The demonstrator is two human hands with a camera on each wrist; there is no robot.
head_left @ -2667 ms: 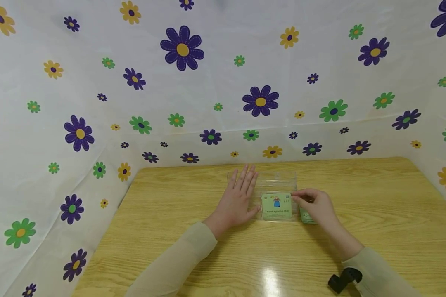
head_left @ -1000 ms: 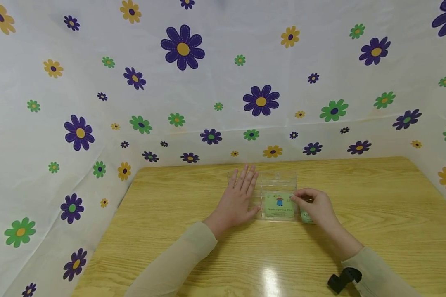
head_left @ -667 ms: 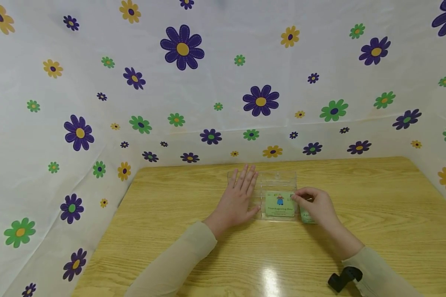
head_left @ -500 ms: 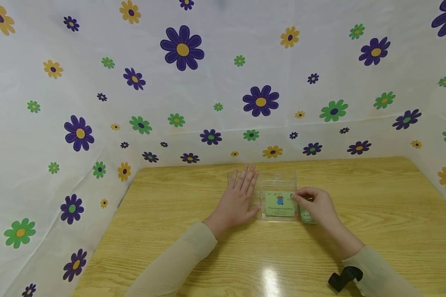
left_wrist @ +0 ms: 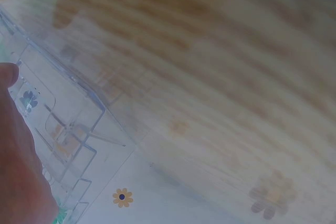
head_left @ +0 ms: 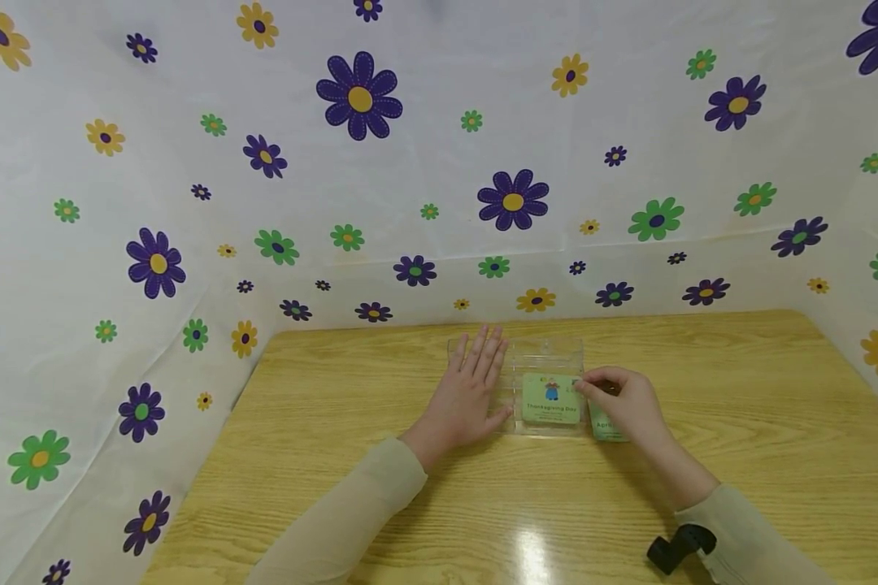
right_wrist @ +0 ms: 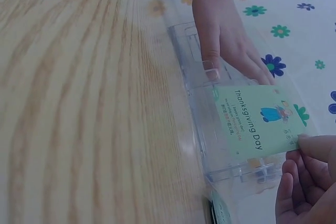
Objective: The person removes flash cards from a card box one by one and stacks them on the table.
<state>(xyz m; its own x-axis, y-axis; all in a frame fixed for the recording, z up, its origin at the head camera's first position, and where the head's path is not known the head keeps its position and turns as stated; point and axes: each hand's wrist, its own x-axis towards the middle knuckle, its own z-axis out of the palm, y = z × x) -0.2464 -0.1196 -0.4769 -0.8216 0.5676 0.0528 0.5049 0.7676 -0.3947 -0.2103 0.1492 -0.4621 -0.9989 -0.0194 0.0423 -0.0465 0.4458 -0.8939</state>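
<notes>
A clear plastic box (head_left: 545,360) with compartments stands near the back of the table. My left hand (head_left: 467,398) rests flat on the box's left part, fingers straight and slightly spread. In the right wrist view its thumb lies along the box's front edge. My right hand (head_left: 627,404) pinches the upper right corner of a green "Thanksgiving Day" card (head_left: 551,399) between thumb and fingers. The card is over the box's right compartment. Beside the box, another green card (head_left: 606,424), lettered "Apri...", is partly hidden under my right hand.
The wooden table (head_left: 410,520) reaches back to a white cloth (head_left: 424,162) printed with flowers, which also hangs at both sides. A black strap mount (head_left: 679,548) is on my right sleeve.
The Thanksgiving Day card has shifted a little right and slightly back over the compartment, with my right hand moving along. My left hand has stayed in place.
</notes>
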